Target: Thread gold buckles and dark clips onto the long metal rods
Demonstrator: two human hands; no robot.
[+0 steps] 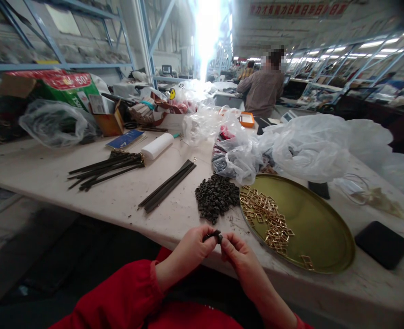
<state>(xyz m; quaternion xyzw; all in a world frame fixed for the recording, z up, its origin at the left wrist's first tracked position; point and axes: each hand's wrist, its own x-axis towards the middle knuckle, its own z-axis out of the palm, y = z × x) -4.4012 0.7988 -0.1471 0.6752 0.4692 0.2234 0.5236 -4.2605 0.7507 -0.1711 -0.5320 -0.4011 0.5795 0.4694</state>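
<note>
My left hand (199, 242) and my right hand (236, 250) meet at the table's front edge, both pinched closed. Between their fingertips is a small dark piece (218, 236), like a strap end or loop; its exact kind is hard to make out. Just beyond my hands lies a heap of small dark loops (217, 196). To the right, a round gold-coloured tray (320, 219) holds many gold rectangular metal rings (268, 214). Left of the heap lie several dark flat straps (169, 185). Farther left is a bundle of dark straps (107, 169) with gold-coloured pieces at one end.
Clear plastic bags (307, 141) cover the table's back right. A white roll (158, 145) and a blue booklet (125, 139) lie at the back left, near a green and red box (66, 87). A black square pad (382, 244) lies far right. Another person (264, 91) sits beyond.
</note>
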